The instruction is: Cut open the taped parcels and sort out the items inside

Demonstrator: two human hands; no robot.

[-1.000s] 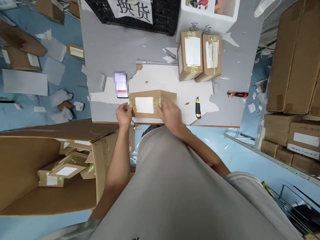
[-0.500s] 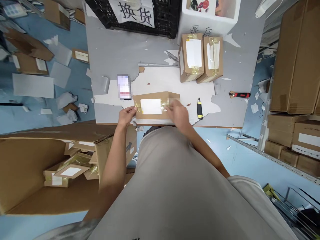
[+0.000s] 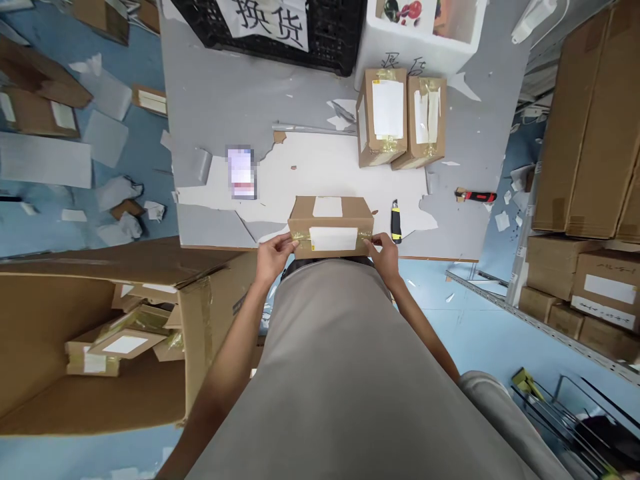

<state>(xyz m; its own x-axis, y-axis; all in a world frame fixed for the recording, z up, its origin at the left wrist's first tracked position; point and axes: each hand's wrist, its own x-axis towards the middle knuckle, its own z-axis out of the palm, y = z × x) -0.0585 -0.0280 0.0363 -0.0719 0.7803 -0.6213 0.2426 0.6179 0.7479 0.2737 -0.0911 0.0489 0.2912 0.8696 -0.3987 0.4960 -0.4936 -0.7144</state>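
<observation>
A small brown cardboard box [image 3: 303, 210] with white labels and clear yellowish tape lies at the table's near edge, close to my body. My left hand [image 3: 276, 255] grips its left end, fingertips at the taped corner. At the right end, my right hand [image 3: 384, 255] pinches the other taped corner. Just beyond my right hand lies a black and yellow utility knife [image 3: 395, 223]. A phone [image 3: 241, 173] with a blurred screen rests on the table, further off and to the left.
Two taped boxes [image 3: 383, 120] stand at the back right, before a white foam box [image 3: 420, 43]. A black crate [image 3: 280, 50] is at the back. A red utility knife [image 3: 477, 197] lies at right. Below left, a big carton [image 3: 200, 340] holds several small boxes.
The box has come nearer my body and turned, now showing two label faces. My right hand has moved from the box's top to its right end; my left hand has shifted right with it.
</observation>
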